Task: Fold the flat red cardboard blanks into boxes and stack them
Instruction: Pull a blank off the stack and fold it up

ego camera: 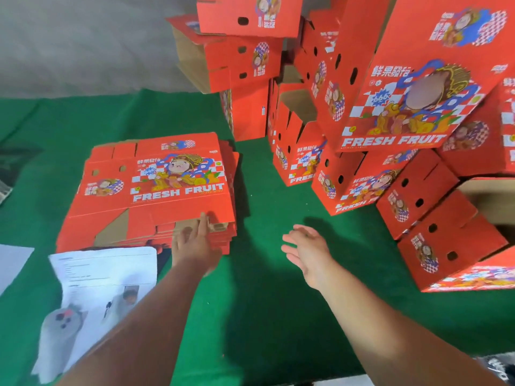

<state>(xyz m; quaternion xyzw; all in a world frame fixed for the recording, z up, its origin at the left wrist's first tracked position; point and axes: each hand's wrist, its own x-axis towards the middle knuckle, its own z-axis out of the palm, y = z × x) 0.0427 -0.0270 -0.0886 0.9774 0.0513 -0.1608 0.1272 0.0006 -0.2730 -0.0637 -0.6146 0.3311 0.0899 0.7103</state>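
Left hand (195,240) reaches to the near edge of the stack of flat red blanks (156,188) on the green table cover (264,302), fingers extended, fingertips touching the top blank's front edge; can't tell if it pinches anything. Right hand (303,246) hovers over the cover, fingers straight and loosely spread, holding nothing. Folded boxes (390,121) piled at right and back, some leaning; printed paper sheet (103,277) near the left forearm.

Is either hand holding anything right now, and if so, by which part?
Nothing is gripped. The left hand reaches with straight fingers to the near edge of the stack of flat blanks. The right hand hovers open over the green cloth.
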